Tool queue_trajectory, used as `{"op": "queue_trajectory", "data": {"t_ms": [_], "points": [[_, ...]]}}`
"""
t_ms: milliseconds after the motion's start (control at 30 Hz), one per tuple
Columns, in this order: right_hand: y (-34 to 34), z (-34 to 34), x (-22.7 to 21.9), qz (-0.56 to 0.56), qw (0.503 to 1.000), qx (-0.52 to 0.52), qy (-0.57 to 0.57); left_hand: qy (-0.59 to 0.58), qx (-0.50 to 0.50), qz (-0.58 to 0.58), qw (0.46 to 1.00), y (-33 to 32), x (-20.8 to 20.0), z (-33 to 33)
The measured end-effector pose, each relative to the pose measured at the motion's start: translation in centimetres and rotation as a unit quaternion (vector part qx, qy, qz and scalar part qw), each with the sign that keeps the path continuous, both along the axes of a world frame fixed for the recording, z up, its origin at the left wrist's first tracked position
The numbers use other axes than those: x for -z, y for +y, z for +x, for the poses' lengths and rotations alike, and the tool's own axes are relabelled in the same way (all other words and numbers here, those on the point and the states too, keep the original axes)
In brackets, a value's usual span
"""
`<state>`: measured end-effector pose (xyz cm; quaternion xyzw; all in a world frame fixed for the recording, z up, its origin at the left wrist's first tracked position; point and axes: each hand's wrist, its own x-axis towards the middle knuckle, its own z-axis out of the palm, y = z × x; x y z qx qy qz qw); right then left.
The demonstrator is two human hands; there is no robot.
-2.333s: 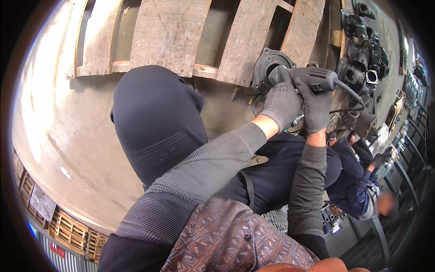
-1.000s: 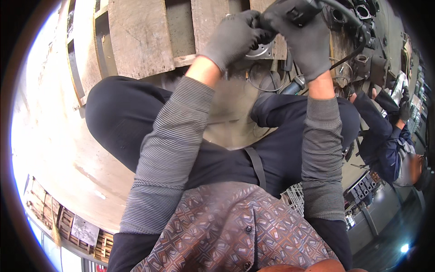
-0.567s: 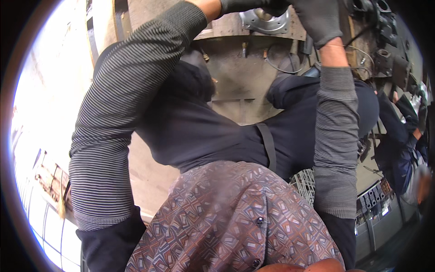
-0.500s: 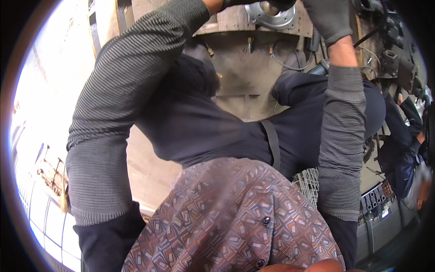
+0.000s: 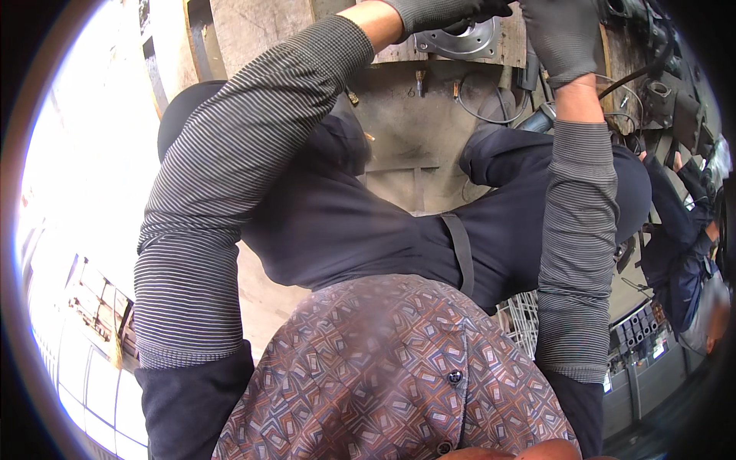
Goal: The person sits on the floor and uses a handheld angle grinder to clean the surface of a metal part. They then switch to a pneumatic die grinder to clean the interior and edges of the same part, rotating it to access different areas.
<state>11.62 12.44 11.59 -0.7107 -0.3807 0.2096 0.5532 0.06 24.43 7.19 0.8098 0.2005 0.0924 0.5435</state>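
A round grey metal flange with bolt holes lies on the wooden planks at the top of the view. My left hand, in a dark grey knit glove, reaches over the flange from the left. Its fingertips point right, and part of the hand is cut off by the upper edge. Whether it grips the flange cannot be made out. My right hand, gloved in the same grey, is just right of the flange. The back of that hand shows, but its fingers are out of view beyond the upper edge.
Wooden planks form the work surface. Brass-coloured fittings and a thin cable are below its edge. Dark metal parts crowd the right side, where another person is at work. A wire basket stands behind my right thigh.
My left hand and forearm have moved right and lower in view, over the flange, covering its centre. The right hand has shifted slightly down; the planks and flange appear a little lower too.
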Motion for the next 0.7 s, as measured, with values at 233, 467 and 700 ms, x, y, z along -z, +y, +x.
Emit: {"op": "queue_trajectory", "data": {"t_ms": [233, 467, 700], "points": [[-0.4, 0.6, -0.9, -0.02, 0.998, 0.027, 0.047, -0.005, 0.008, 0.078, 0.997, 0.1, -0.2, 1.7], [-0.9, 1.0, -0.8, -0.036, 0.997, 0.066, 0.019, 0.031, 0.034, 0.069, 0.997, 0.1, 0.6, 2.6], [-0.7, 0.6, 0.1, -0.079, 0.996, 0.033, 0.034, 0.008, 0.017, -0.012, 1.0, -0.1, 0.5, 1.1]]}}
